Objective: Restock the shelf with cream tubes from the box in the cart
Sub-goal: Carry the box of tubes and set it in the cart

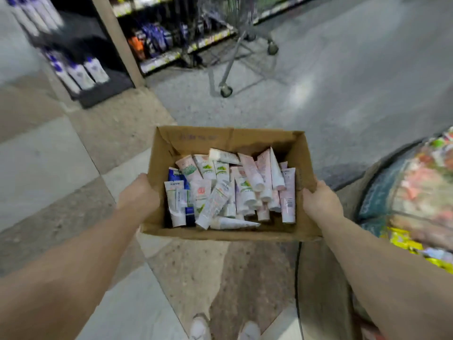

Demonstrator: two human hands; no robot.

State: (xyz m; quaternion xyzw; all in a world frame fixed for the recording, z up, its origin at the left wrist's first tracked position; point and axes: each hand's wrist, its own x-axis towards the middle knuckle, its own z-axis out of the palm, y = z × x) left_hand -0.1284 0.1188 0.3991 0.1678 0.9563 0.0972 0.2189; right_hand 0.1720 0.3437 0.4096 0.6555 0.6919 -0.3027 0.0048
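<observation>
Dozens of cream tubes (230,190) lie loosely heaped in an open cardboard box (304,153) held mid-frame above the floor. Its left wall is gripped by the left hand (138,192), its right wall by the right hand (321,201). The load is judged light but shifting; thin walls may flex, so support from beneath is advised.
</observation>
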